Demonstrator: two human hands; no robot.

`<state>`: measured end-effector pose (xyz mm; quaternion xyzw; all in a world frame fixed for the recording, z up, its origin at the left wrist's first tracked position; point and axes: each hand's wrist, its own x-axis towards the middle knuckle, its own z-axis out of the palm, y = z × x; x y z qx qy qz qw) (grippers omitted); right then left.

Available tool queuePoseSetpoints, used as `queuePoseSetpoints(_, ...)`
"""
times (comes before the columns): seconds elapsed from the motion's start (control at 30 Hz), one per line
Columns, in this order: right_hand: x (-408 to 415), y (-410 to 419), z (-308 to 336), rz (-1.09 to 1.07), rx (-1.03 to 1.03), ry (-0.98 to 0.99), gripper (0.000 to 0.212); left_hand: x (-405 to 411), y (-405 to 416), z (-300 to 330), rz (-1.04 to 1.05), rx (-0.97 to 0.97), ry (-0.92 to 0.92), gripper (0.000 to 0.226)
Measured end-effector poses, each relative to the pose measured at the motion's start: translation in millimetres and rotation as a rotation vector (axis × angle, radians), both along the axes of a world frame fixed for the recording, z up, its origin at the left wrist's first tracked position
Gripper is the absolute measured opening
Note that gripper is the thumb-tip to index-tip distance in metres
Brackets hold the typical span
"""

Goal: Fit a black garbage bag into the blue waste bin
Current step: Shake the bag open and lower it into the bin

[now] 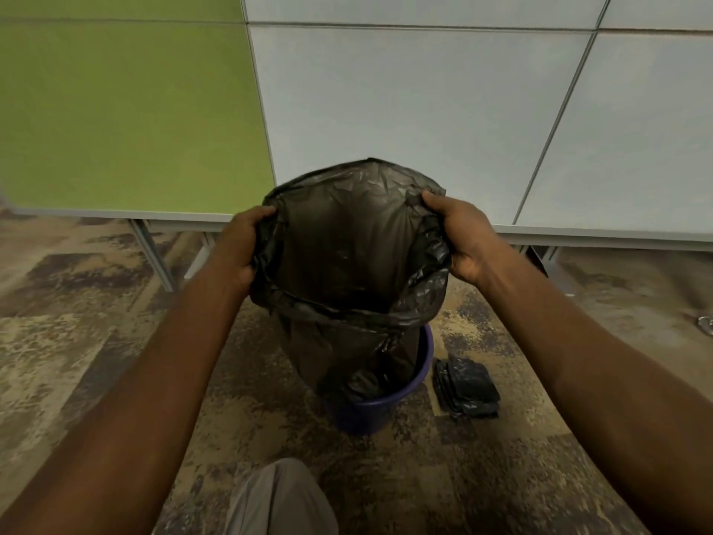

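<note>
A black garbage bag [347, 245] hangs with its mouth spread wide between both hands. My left hand [239, 245] grips the left edge of the mouth and my right hand [463, 237] grips the right edge. The bag's lower end drops into the blue waste bin [386, 411], which stands on the carpet below; only the bin's near wall and right rim show. The bag's top is held well above the bin's rim.
A folded stack of black bags [467, 388] lies on the carpet right of the bin. Green [127, 110] and grey [424, 102] partition panels stand behind, on metal legs [154, 256]. My knee in grey trousers [277, 500] is at the bottom.
</note>
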<state>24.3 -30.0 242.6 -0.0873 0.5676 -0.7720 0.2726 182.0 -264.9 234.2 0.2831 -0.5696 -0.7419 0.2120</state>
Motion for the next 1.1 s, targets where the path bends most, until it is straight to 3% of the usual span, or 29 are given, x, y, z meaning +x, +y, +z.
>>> queuePoseSetpoints(0.17,0.8,10.1,-38.6,-0.029,0.071,-0.080,0.030,-7.8,16.3,-37.0,0.023,0.033,-0.068,0.020)
queuePoseSetpoints(0.37,-11.8,10.6,-73.6,-0.108,0.116,-0.122,0.029,-20.7,19.3,-72.1,0.050,0.026,-0.087,0.029)
queuePoseSetpoints(0.5,-24.8,12.4,-71.2,-0.157,0.123,-0.102,0.029,-40.6,23.7,-66.3,0.033,0.047,-0.083,0.022)
queuePoseSetpoints(0.67,-37.2,19.7,-66.9,-0.210,0.125,-0.066,0.024,-63.1,13.2,-69.5,0.061,0.016,-0.088,0.029)
queuePoseSetpoints(0.9,-33.4,28.3,-103.9,-0.134,0.176,-0.083,0.023,-56.8,16.3,-114.3,0.034,0.067,-0.121,0.024)
queuePoseSetpoints(1.03,-27.3,30.4,-132.5,-0.142,0.202,-0.116,0.029,-48.8,-2.0,-155.5,0.050,0.070,-0.178,0.036)
queuePoseSetpoints(1.1,-21.6,32.5,-144.5,-0.124,0.211,-0.102,0.028,-40.1,-0.2,-163.4,0.077,0.019,-0.199,0.027)
